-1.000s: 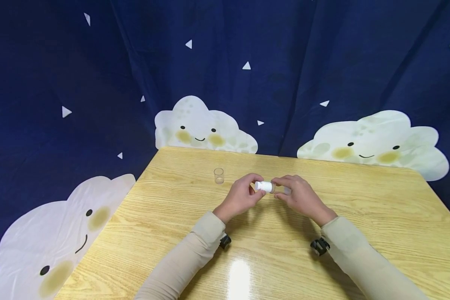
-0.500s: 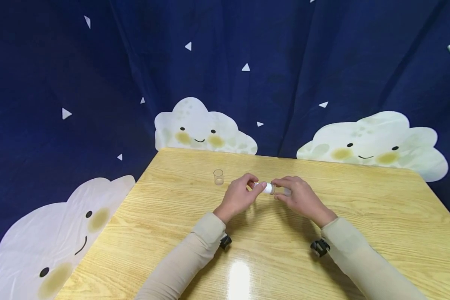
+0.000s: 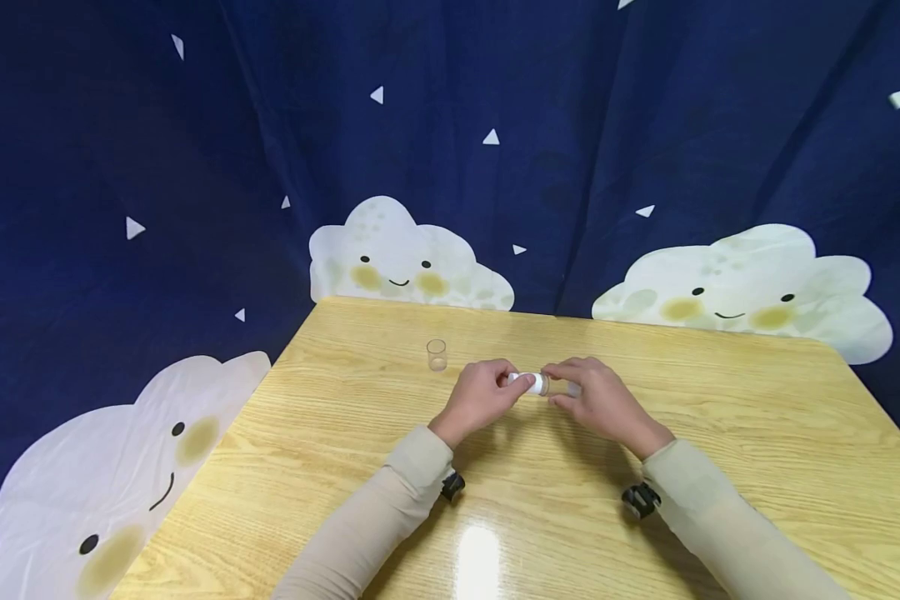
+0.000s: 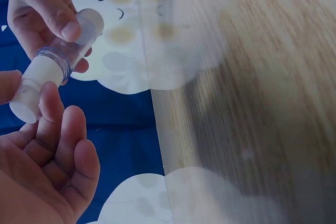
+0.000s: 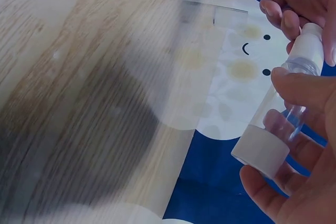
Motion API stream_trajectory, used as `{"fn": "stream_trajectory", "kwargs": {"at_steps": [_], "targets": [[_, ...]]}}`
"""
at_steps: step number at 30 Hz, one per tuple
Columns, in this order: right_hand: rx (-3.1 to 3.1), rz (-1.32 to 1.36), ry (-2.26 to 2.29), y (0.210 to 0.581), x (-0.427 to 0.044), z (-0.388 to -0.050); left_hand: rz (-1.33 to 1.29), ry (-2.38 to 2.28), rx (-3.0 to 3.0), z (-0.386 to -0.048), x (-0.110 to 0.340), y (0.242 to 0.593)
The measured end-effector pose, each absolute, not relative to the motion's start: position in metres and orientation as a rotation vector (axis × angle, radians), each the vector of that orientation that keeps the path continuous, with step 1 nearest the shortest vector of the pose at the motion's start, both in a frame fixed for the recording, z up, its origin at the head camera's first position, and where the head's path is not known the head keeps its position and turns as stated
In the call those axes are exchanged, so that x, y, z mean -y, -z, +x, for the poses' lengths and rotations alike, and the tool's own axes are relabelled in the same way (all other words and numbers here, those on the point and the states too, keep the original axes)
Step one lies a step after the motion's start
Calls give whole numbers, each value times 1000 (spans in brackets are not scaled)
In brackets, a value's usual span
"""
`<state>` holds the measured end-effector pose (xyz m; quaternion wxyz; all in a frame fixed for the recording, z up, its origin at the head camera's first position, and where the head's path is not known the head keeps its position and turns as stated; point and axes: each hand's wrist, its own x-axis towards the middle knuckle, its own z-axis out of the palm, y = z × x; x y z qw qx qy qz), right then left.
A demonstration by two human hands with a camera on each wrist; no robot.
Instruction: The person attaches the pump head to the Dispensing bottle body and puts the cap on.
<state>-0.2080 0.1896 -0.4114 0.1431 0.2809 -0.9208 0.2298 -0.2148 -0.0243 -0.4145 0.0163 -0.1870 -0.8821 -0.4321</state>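
- A left hand (image 3: 482, 396) pinches the white top section (image 4: 44, 72) of a small bottle (image 5: 268, 106) between thumb and finger, while a right hand (image 3: 606, 400) grips the clear body near its white base (image 5: 261, 150); the two hands are close together, joined through the bottle.
- The bottle lies sideways between them, above the middle of a wood-grain table (image 3: 330, 433).
- A slip looks the likeliest trouble: the walls appear smooth, and the left hand's pinch takes in only a short stretch of the white section.
- Uneven force could be another: should one hand pull or twist harder, the top might come away abruptly or the body jerk loose.
- A leak is conceivable with the bottle on its side, though whether it contains liquid cannot be told from here.
- A clear cylinder (image 3: 437, 355) stands upright near the left hand, and a wide sideways swing could knock it over; being nearly see-through, it is easily overlooked.
- The count: one bottle, one clear cylinder, one table, two hands, two pale sleeves (image 3: 367, 517) and two black devices (image 3: 640, 500), one at each wrist.
- Behind, one dark blue curtain (image 3: 450, 50) shows three smiling clouds (image 3: 405, 237) and ten white triangles (image 3: 491, 137).
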Motion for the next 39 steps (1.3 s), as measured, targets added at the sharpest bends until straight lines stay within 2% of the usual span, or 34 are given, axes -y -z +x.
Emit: {"fn": "stream_trajectory", "kwargs": {"at_steps": [15,28,39], "targets": [[2696,798,-651,408,-186,-210,-574,1357,2732,-216,27,414],[2716,788,-684,408,-184,-209,-721,1361,2716,-216,28,413],[2690,801,-695,411,-187,-211,-726,1239,2772,-215,27,414]]}}
